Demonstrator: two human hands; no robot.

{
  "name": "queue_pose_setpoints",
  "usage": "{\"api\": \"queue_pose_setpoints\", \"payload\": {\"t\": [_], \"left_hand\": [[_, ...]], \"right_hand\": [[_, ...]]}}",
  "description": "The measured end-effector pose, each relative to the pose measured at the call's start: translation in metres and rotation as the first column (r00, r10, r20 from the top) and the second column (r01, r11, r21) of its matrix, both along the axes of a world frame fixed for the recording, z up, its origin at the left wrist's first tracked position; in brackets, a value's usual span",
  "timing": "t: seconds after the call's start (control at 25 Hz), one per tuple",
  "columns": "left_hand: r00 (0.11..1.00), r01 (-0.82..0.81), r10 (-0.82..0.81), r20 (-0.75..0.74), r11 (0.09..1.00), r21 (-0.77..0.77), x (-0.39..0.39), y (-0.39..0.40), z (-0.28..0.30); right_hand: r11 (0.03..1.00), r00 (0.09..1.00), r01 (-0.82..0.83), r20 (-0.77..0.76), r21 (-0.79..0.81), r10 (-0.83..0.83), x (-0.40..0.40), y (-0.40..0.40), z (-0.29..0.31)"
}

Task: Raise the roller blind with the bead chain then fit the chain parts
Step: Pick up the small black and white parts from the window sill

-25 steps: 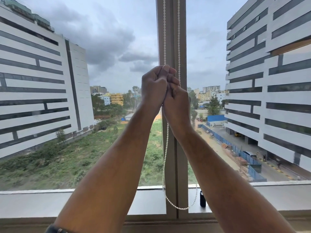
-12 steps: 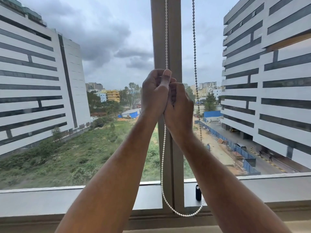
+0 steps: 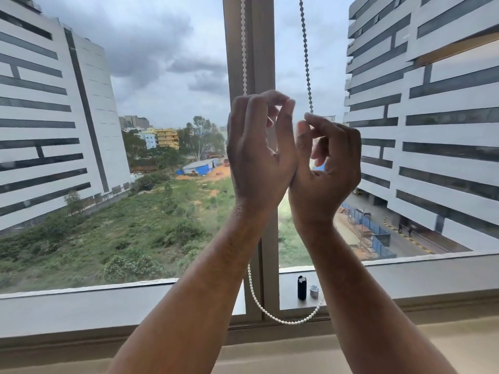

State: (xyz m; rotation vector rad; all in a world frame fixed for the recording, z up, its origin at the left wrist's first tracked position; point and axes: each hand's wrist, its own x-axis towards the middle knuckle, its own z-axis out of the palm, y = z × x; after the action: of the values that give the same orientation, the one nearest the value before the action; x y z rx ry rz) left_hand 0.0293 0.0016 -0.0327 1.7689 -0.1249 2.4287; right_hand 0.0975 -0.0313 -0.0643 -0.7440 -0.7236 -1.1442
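Observation:
The white bead chain [image 3: 243, 49] hangs in two strands in front of the window's centre post [image 3: 263, 44]. Its loop [image 3: 283, 321] sags just above the sill. My left hand [image 3: 256, 152] is raised at the left strand, fingers loosely curled, thumb meeting forefinger; the strand passes behind its knuckles. My right hand [image 3: 326, 168] is beside it, wrists touching, and pinches the right strand [image 3: 306, 58] at its fingertips. A black cylindrical chain part [image 3: 302, 288] and a small silver part [image 3: 314, 291] stand on the sill [image 3: 405, 276]. The blind itself is out of view above.
The window glass looks out on tall striped buildings at both sides, a green field and a road below. A beige ledge [image 3: 432, 344] runs under the frame in front of me. My forearms cover the lower middle of the view.
My hands were clasped together on the left strand. They have parted at the fingers, and my right hand has shifted to the right strand. The view has moved closer, showing the silver part.

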Motion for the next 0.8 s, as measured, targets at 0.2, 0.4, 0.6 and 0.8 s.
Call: {"api": "queue_pose_setpoints", "payload": {"t": [0.2,0.4,0.6,0.8], "left_hand": [[0.96,0.063,-0.037,-0.279,0.994,0.085,0.02,-0.021,-0.041],[0.832,0.052,-0.058,-0.552,0.998,-0.027,0.05,-0.029,-0.096],[0.629,-0.076,-0.09,-0.772,0.981,-0.176,0.078,-0.013,-0.149],[0.374,-0.309,-0.158,-0.914,0.908,-0.284,0.096,0.018,-0.198]], "right_hand": [[0.995,0.967,-0.091,-0.238,0.026,0.095,0.037,-0.013,-0.009],[0.926,0.944,-0.145,-0.33,-0.348,0.023,0.089,-0.02,-0.067],[0.781,0.943,-0.115,-0.315,-0.614,-0.109,0.123,-0.012,-0.137],[0.587,0.917,-0.163,-0.341,-0.793,-0.207,0.141,0.0,-0.2]]}}
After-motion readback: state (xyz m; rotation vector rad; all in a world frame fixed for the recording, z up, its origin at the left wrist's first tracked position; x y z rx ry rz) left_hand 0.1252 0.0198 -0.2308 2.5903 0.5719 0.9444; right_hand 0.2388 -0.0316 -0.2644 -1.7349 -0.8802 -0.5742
